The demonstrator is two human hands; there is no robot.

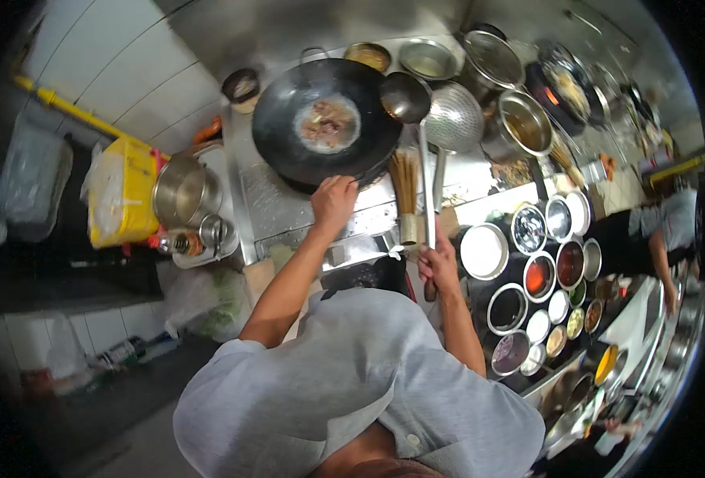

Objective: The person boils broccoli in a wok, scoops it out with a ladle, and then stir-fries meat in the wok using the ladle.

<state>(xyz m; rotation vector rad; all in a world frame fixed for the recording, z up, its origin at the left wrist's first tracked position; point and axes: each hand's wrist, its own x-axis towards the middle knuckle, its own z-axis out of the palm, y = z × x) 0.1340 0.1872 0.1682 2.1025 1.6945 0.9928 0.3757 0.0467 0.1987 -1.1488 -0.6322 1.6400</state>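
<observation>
A large black wok (277, 131) sits on the stove, with chopped food (328, 123) in cloudy liquid at its bottom. My left hand (335, 201) is closed at the wok's near rim, its fingers wrapped over the edge. In my right hand (440, 264) is the wooden grip of a long-handled ladle (406, 97), whose bowl is raised over the wok's right edge. Beside that bowl lies a perforated strainer (457, 119), its handle running alongside the ladle's. A bamboo brush (406, 191) is just left of the ladle handle.
Metal pots (519, 123) and bowls (428, 60) line the back right. Several seasoning containers (484, 251) fill the right counter. A yellow crate (121, 191) and a steel pot (181, 191) stand at left. Another person (671, 231) is at far right.
</observation>
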